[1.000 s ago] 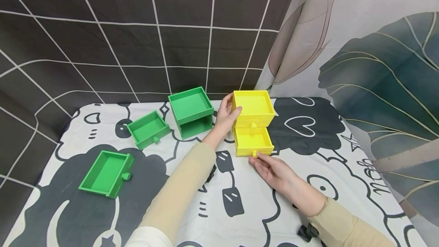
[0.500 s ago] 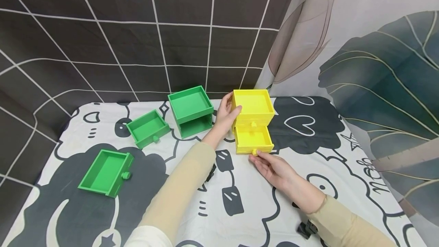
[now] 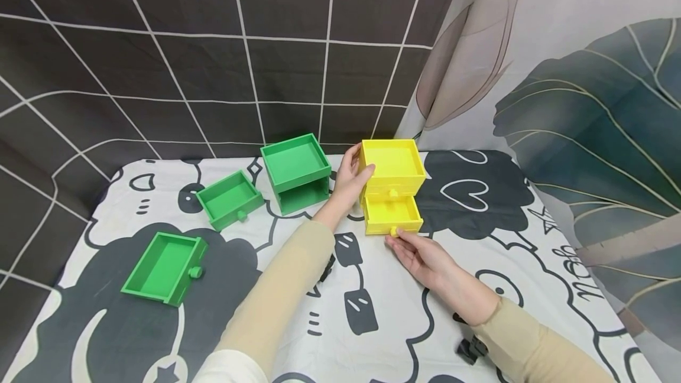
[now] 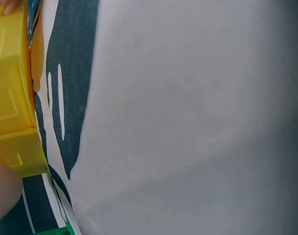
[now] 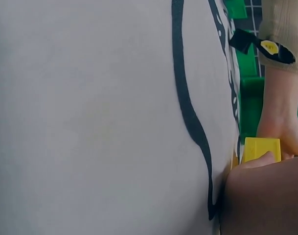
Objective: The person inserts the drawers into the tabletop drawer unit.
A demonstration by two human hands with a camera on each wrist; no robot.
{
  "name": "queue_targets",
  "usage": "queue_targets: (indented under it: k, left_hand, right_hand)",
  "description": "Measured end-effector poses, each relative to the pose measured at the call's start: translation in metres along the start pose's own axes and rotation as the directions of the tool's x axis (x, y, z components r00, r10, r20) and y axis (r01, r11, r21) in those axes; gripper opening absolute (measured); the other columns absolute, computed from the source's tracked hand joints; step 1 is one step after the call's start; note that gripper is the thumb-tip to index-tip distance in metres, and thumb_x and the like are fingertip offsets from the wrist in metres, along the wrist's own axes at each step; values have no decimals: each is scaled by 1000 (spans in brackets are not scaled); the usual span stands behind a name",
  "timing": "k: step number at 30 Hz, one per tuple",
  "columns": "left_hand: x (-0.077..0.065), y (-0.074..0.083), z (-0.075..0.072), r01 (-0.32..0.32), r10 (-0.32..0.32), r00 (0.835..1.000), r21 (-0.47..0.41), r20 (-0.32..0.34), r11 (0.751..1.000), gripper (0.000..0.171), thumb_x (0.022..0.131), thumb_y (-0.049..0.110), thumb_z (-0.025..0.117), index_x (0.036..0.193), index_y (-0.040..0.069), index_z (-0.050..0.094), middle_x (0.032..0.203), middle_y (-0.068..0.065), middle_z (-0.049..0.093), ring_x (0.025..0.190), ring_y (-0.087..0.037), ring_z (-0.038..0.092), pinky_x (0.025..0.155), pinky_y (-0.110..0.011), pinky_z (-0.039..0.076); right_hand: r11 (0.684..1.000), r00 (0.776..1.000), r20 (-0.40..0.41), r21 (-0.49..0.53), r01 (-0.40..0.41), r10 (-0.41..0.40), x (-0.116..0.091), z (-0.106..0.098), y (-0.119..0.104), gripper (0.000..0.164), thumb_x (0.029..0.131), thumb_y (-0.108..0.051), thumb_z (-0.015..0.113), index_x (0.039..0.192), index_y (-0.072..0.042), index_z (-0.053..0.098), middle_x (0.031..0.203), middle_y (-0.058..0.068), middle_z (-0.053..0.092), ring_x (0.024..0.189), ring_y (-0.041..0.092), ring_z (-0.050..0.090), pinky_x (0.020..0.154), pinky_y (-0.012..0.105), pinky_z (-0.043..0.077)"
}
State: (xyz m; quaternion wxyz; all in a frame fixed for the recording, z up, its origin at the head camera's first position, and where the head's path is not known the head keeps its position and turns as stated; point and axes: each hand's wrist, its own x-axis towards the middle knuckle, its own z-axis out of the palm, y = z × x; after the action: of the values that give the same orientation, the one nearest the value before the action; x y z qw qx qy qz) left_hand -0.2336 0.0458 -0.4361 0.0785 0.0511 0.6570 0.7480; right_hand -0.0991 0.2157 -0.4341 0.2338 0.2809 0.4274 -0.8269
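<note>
Your left hand (image 3: 350,185) has its grip round the left side of the yellow mini drawer cabinet (image 3: 393,159), thumb at the top rim; cabinet upright, far side of the printed cloth (image 3: 393,312). Your right hand (image 3: 422,262) has its grip pinched on the knob (image 3: 393,231) of the lower yellow drawer (image 3: 392,210), which juts toward you, under the cabinet's upper part. Left of it, a green cabinet (image 3: 295,161), front gaping; two green drawers (image 3: 230,198) (image 3: 165,268) lie farther left, hollow side up, apart from each other.
</note>
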Motion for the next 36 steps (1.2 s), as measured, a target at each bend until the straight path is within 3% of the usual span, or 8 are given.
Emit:
queue_targets:
  k: [23,32,36]
  left_hand:
    - [0,-2,-1,-8,8,1000,-12,-2,1000,70,101,10,62,164,10,32,172,-10,34,162,-23,31,136,-34,28]
    - [0,-2,0,-5,5,1000,-30,2,1000,70,101,9,61,164,10,32,172,-10,34,162,-24,31,136,-34,28]
    - [0,-2,0,-9,9,1000,-30,3,1000,70,101,9,62,164,9,32,172,-11,34,162,-25,31,136,-34,27]
  right_hand:
    - [1000,996,-90,-6,13,-14,3,13,-2,27,112,-18,55,93,-9,72,84,3,80,82,8,79,84,15,65]
    - [999,981,-187,2,48,-47,14,14,-8,16,111,-17,58,102,-8,67,83,3,80,81,9,80,85,16,65]
    - [999,983,-181,14,36,-33,16,15,-11,15,111,-17,57,103,-8,66,83,5,80,81,10,81,87,16,65]
